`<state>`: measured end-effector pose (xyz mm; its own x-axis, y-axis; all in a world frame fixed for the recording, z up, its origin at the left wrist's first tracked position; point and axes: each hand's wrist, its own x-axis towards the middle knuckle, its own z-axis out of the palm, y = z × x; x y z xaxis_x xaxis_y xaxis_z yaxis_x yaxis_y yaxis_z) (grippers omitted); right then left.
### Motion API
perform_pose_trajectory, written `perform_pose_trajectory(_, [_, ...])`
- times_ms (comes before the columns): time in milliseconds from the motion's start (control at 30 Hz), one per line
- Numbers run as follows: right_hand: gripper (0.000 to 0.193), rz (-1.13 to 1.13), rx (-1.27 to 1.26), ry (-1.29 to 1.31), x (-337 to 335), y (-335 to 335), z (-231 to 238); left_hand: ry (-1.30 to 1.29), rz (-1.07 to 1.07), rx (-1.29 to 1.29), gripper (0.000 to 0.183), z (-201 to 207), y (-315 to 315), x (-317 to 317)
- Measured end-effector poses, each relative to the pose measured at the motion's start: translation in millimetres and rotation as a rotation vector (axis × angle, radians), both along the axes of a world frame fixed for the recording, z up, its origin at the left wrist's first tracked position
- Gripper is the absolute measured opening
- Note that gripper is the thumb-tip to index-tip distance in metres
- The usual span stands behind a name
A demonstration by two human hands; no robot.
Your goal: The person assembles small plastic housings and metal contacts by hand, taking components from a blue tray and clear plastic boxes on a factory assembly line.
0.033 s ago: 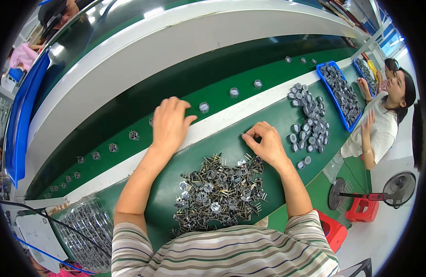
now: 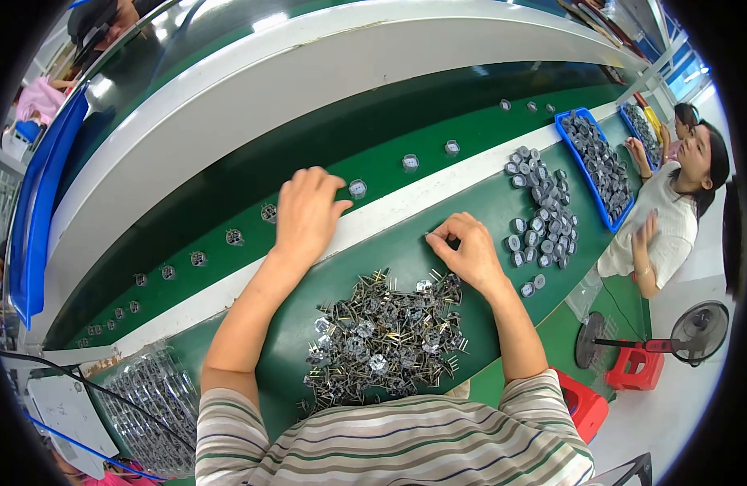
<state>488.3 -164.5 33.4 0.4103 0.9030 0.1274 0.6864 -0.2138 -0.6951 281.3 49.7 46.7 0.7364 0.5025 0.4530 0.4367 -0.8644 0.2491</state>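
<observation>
My left hand (image 2: pixel 309 214) hovers over the green conveyor belt (image 2: pixel 309 170). Its fingers are apart, the thumb away from the index finger, and nothing shows between them. Just beyond those fingertips lies a small round grey part with a pale centre (image 2: pixel 357 189). My right hand (image 2: pixel 471 253) is above the green bench, thumb and index finger pinched together. Whatever is in that pinch is too small to name. Between my forearms spreads a heap of small parts with metal pins and clear plastic bodies (image 2: pixel 382 340).
Round grey caps (image 2: pixel 544 211) lie loose on the right, beside a blue tray (image 2: pixel 588 162) full of similar pieces. A co-worker (image 2: pixel 665 211) sits past it. Stacked clear trays (image 2: pixel 151 405) stand at lower left. A white rail (image 2: pixel 414 197) separates belt and bench.
My left hand has shifted slightly right along the belt, uncovering a pinned part behind it. The right hand keeps its pinch almost in place. The co-worker's lower hand has dropped a little.
</observation>
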Motion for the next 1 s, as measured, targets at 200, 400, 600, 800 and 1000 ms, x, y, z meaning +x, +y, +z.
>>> perform_pose_trajectory(200, [0.013, 0.109, 0.209, -0.500, -4, 0, 8, 0.124, -0.050, -0.134, 0.033, -22, 14, 37])
perform_pose_trajectory(400, [0.018, 0.116, 0.235, -0.324, -3, -6, 5, 0.019, -0.314, -0.236, 0.035, -2, -19, 30])
perform_pose_trajectory(600, [0.014, 0.135, 0.183, -0.264, -2, 11, -6, 0.026, -0.375, -0.446, 0.038, -21, -45, 20])
perform_pose_trajectory(800, [0.014, 0.164, 0.256, -0.133, -16, 35, -13, -0.019, -0.345, -0.503, 0.044, -34, -45, 19])
perform_pose_trajectory(1000, [0.013, 0.224, 0.328, -0.442, -23, 38, -4, -0.043, -0.355, -0.495, 0.040, -33, -46, 18])
